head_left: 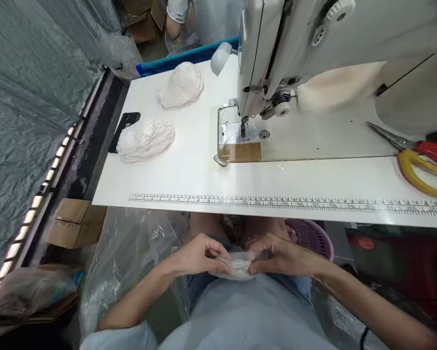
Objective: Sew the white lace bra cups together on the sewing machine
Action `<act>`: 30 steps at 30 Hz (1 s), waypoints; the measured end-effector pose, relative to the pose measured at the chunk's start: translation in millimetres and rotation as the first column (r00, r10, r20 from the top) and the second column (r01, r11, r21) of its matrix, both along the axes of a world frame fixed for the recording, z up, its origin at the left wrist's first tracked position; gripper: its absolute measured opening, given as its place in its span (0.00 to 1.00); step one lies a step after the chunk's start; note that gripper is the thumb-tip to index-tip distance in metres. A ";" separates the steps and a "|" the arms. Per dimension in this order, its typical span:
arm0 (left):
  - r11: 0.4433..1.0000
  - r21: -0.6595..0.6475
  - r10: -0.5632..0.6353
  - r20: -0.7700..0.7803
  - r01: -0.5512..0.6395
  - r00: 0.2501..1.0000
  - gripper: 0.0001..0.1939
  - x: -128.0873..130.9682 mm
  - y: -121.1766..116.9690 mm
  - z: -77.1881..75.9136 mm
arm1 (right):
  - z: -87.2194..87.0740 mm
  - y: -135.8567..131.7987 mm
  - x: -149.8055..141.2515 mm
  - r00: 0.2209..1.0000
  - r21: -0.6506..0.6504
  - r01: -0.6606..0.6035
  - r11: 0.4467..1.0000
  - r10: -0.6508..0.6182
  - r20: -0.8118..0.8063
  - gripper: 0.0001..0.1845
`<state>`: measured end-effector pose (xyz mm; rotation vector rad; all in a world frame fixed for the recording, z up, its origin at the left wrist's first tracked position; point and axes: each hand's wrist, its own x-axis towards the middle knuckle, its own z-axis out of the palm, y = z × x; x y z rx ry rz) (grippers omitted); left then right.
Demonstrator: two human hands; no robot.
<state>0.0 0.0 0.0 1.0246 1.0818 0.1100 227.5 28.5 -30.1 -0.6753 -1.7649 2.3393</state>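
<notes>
The left hand point(202, 254) and right hand point(274, 253) are both closed on a small white fabric piece point(237, 267), thumbs and fingers pinching it at its left and right ends. The piece is held over the lap, at the near side of the white table point(189, 175), just off its edge and below the level of the printed ruler point(294, 203) that runs along it. On the far left of the tabletop lies a stack of white knitted pieces point(147, 138), partly covering a flat black object point(123, 129) (what it is, I cannot tell). Farther back is a crumpled off-white cloth point(183, 86), near a pale rounded fitting point(220, 58). The sewing machine point(262, 53) stands right of these, its needle area over a shiny metal plate point(236, 132). Scissors point(418, 158) with red and yellow handles lie at the right end. Below the table, a purple basket point(315, 238) sits just right of the legs, and a cardboard box point(78, 222) is to the left. At the far side, part of another person point(218, 17) shows beyond a blue edge point(192, 54).
</notes>
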 end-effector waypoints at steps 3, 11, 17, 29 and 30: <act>1.000 0.001 0.017 0.046 -0.017 0.999 0.12 -0.4 -0.7 -1.2 | 0.1 1.6 0.3 1.000 -0.010 -0.001 1.000 0.001 -0.021 0.14; 0.999 -0.024 0.039 0.021 -0.038 0.999 0.12 6.7 -2.2 -1.7 | -2.1 1.5 -0.7 0.999 -0.070 0.033 0.997 -0.033 0.014 0.15; 0.993 -0.086 0.077 0.017 -0.075 0.997 0.13 6.6 -3.9 -6.7 | -5.4 1.3 -1.2 0.999 -0.103 0.033 0.994 -0.033 0.007 0.15; 0.999 -0.045 0.029 -0.029 -0.030 0.999 0.10 6.4 -4.0 1.5 | -1.2 -2.3 0.8 1.000 0.007 0.017 1.000 -0.017 -0.018 0.14; 0.999 -0.042 0.022 -0.030 -0.023 0.999 0.10 6.3 -4.1 1.9 | -1.3 -2.8 1.5 1.000 0.005 0.017 1.000 -0.017 -0.023 0.14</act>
